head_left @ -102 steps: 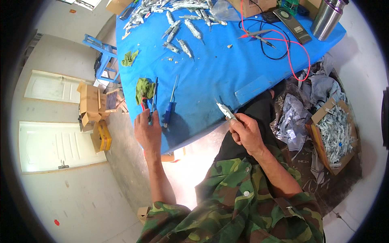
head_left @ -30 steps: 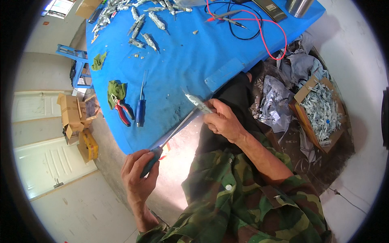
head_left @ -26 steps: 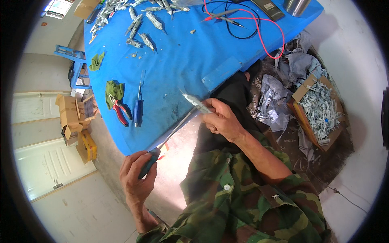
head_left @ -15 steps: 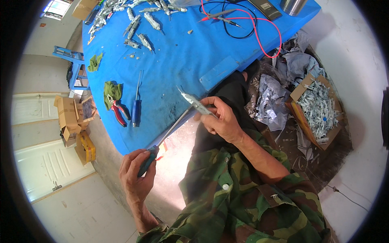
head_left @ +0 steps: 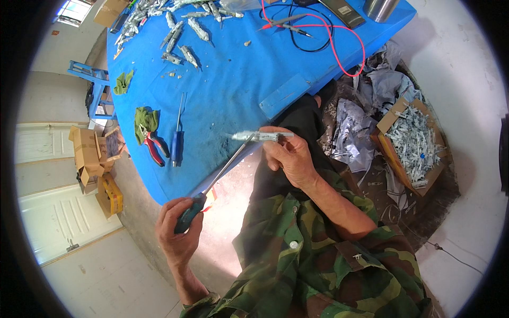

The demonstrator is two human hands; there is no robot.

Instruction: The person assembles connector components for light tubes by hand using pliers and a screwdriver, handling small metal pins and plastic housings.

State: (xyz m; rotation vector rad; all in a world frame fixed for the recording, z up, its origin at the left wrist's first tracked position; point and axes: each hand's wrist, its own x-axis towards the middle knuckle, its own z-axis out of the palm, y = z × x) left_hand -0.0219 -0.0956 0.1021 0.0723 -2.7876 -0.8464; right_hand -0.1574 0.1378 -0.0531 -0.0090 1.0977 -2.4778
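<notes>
My left hand (head_left: 177,228) is wrapped round the dark teal handle of a screwdriver (head_left: 228,163). Its long metal shaft slants up to the right, and the tip meets the underside of a slim, pale grey device (head_left: 260,136) with a thin pointed end. My right hand (head_left: 290,159) pinches that device by its right part, holding it roughly level above the table's near edge. The device is slightly blurred, so its details and the exact contact point are unclear.
On the blue-covered table (head_left: 228,95) lie a blue screwdriver (head_left: 177,146), red-handled pliers (head_left: 154,148) on a green cloth (head_left: 146,119), several similar grey devices (head_left: 199,31) and red and black test leads (head_left: 328,32). A carton (head_left: 416,143) of pale scraps stands at right.
The grey device has turned from slanting down to the right to nearly level, its pointed end now lower. The screwdriver stays almost in place, my left hand shifting only slightly.
</notes>
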